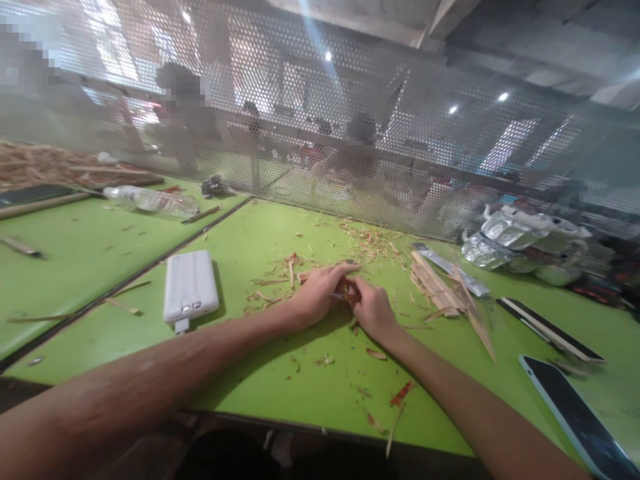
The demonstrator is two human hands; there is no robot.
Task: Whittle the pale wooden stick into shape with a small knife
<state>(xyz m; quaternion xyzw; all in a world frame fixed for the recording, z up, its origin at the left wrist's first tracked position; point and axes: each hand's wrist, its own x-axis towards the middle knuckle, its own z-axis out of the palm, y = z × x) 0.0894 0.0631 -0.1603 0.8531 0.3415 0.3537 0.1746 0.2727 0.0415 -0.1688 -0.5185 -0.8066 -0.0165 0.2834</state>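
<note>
My left hand (319, 293) is closed around a small piece of light wood (302, 276), whose end sticks out on the left behind the knuckles. Close against it, my right hand (374, 308) is curled with its fingers bent inward. A thin pale sliver shows between the two hands, but the fingers hide what the right one grips. Both hands rest low over the green table (265, 380). Curled wood shavings (265, 297) lie to their left, and more shavings (373, 243) are scattered beyond them.
A white power bank (191, 287) with a plug lies left. Split wood pieces (435, 283), a metal ruler-like strip (450, 267), a dark flat bar (550, 327) and a phone (575, 413) lie right. Behind stand foil-like wrapped items (520, 240) and a perforated screen (310, 133). A plastic bottle (153, 200) lies far left.
</note>
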